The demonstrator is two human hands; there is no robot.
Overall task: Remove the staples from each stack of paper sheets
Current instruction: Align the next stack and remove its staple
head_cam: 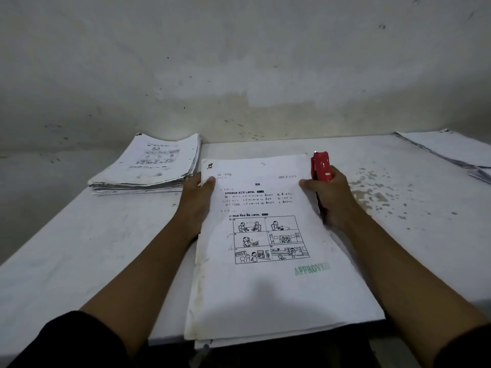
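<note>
**White sheets held at both edges, red stapler in the right hand**

White paper fills the middle of the view: a stack of sheets [268,261] lies on the pale surface [79,248], its near end hanging a little over the front edge. The top page shows printed text, a six-panel cartoon and a faint green "APPROVED" stamp. At the far left corner of this stack sits a dark staple [209,166], with the paper slightly curled round it.

The left hand [198,203] grips the stack's left edge, thumb lying on top of the page and fingers hidden beneath it. The right hand [329,200] is at the stack's right edge, thumb pressed on the page, while its fingers are curled round a red stapler [321,168] that stands up past the knuckles, just beside the stack's far right corner. Whether those fingers also reach under the paper cannot be told.

To the far left of the stack, close to the wall [239,62], rests a second, thicker pile of papers [148,166] with curled, worn edges. To the far right of the stack, more loose sheets [451,150] lie at the frame's edge. Between them and the stack the surface is flecked with grey worn patches [377,192]. Dark sleeves [66,338] cover the upper forearms.
</note>
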